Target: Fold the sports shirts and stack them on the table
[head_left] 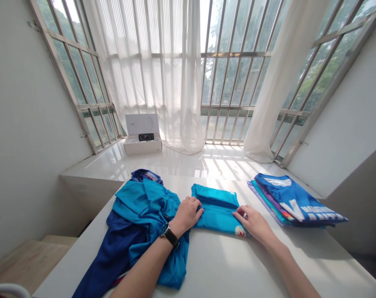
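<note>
A turquoise shirt (217, 218) lies folded into a flat rectangle on the white table, with a round red and white emblem at its near right corner. My left hand (187, 215), a black-strapped watch (170, 236) on its wrist, grips the left edge between thumb and curled fingers. At the right edge, my right hand (253, 222) pinches the fabric with thumb and fingertips. Some fingertips of both hands are hidden. Left of the folded shirt, and partly under my left forearm, is a crumpled heap of teal (144, 198) and navy clothing (115, 244).
A stack of folded shirts (295, 200), a blue one with white lettering on top, sits at the table's right side. Behind the table, an open white box (142, 145) with a black device (146, 137) stands on the windowsill (188, 163). White curtains (184, 95) hang before barred windows.
</note>
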Demonstrator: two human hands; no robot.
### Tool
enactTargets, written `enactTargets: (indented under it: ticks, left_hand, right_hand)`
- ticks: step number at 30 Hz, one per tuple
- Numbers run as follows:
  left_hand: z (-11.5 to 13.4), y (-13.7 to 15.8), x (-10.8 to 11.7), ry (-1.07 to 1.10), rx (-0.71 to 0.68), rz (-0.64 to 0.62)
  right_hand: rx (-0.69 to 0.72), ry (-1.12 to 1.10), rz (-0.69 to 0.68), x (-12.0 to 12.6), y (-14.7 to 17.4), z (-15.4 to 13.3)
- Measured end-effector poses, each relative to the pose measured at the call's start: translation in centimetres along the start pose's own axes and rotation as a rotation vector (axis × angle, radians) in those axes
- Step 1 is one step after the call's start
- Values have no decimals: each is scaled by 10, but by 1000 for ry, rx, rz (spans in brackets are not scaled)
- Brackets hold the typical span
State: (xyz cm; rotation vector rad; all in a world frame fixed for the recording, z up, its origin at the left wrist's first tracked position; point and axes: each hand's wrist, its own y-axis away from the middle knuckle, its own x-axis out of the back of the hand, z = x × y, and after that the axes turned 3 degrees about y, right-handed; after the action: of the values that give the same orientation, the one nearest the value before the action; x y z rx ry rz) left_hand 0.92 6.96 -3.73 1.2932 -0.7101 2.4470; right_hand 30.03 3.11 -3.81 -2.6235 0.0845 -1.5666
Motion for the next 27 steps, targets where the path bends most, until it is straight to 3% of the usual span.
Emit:
enactTargets:
  ticks: [15, 27]
  left_hand:
    - [-2, 1, -1, 8, -3, 21]
    - [0, 1, 0, -7, 3, 13]
  right_hand:
    - [-47, 50, 24, 1, 1, -2]
    - [24, -5, -4, 1, 1, 0]
